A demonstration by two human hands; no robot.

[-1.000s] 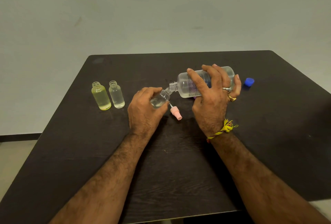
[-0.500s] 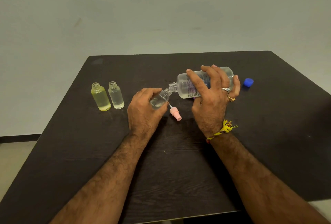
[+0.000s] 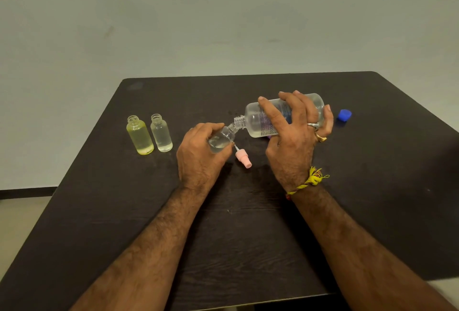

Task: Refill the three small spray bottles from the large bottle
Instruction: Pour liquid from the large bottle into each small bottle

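The right hand holds the large bottle tipped almost flat, its open neck meeting the mouth of a small clear bottle tilted in the left hand. A pink spray top lies on the dark counter between the hands. Two uncapped small bottles, one yellowish and one clear, stand at nine o'clock of the hands, and a blue cap lies at three o'clock.

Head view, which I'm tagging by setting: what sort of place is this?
Probably a plain indoor room, not a fitted kitchen or lab: a bare dark wooden table, a blank pale wall, and a dark skirting strip at floor level.
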